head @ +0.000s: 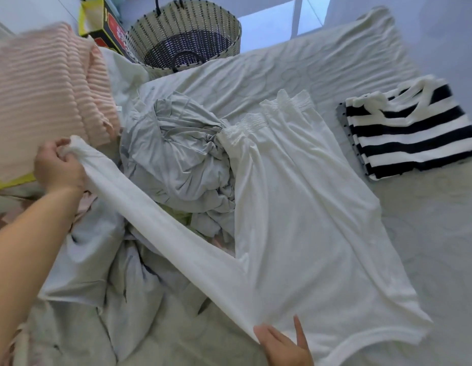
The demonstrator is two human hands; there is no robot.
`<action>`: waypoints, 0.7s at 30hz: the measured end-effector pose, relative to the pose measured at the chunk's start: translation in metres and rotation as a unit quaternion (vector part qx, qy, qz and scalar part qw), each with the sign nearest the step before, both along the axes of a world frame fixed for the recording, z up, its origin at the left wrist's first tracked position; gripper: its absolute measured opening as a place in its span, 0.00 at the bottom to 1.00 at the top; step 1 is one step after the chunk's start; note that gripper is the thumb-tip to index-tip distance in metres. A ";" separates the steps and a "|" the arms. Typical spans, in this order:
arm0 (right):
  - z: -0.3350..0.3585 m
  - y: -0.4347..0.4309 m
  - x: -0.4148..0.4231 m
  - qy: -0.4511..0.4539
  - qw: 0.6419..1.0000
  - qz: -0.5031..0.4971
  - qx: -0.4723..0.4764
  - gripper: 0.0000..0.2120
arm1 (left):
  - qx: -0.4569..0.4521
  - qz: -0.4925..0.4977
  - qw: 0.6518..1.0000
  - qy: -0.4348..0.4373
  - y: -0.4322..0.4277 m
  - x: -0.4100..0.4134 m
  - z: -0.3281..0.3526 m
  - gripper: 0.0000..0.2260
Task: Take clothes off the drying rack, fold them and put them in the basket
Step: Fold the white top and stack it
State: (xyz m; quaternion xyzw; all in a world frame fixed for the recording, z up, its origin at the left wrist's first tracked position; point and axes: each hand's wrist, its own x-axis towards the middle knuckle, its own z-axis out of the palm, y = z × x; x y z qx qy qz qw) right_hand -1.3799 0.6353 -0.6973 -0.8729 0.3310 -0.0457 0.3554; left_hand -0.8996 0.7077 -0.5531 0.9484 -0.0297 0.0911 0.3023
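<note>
White long-sleeved top [308, 220] laid flat on the bed sheet [295, 62], right in the middle, its lace-trimmed edge at the far end and the curved neckline at the near end. One sleeve [155, 215] is stretched taut, running from the near shoulder out to the far left. The left hand [58, 167] has the cuff, fingers curled tight round the bunched end. The right hand [282, 344] is down at the near edge where sleeve meets body, with straight, spread fingers [298, 328] touching the cloth. Under that stretched sleeve sits a crumpled grey garment [176, 159], heaped just left of the top and touching its lace edge. Nearer and to the left lies a rumpled pale blue piece [92, 265]. At far left there's a pink ribbed cloth [45, 96], blurred. Over on the right, well apart from the white top, a black-and-white striped top [414, 136] lies folded, resting on a grey dotted piece [344, 122] that peeks out on its left side. At the far end stands the woven basket [221, 35], upright, with dark weave inside and dark handles. A yellow and red box [108, 25] sits just left of it.
</note>
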 end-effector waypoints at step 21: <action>-0.049 -0.064 -0.024 0.046 0.971 -0.089 -0.219 0.21 | 0.059 -0.235 0.945 0.219 -0.257 -0.082 -0.093 0.20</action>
